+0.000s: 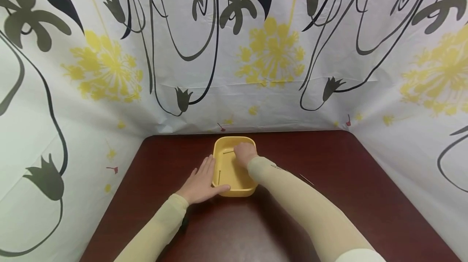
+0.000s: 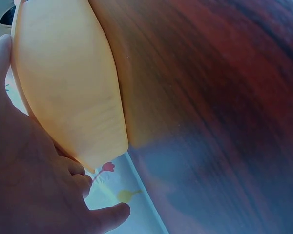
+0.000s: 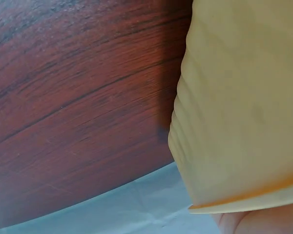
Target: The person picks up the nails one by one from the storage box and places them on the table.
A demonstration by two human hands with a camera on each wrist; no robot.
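Note:
A yellow rectangular tray [image 1: 234,193] with rounded corners lies on the dark red-brown table. My left hand [image 1: 199,182] rests against its left side, fingers straight along the wall and thumb over the near rim. In the left wrist view the tray's outer wall [image 2: 68,83] is beside that hand. My right hand [image 1: 245,153] reaches inside the tray's far right part with curled fingers and pinches a thin stick [image 1: 228,152] that points left. Its fingertips are hidden in the head view. Another thin stick [image 1: 219,177] lies in the tray near the left wall.
To the right of the tray a thin dark stick [image 1: 306,179] lies on the table [image 1: 351,197], partly beside my right sleeve. A white cloth with a floral print [image 1: 226,71] hangs behind the table and along both sides.

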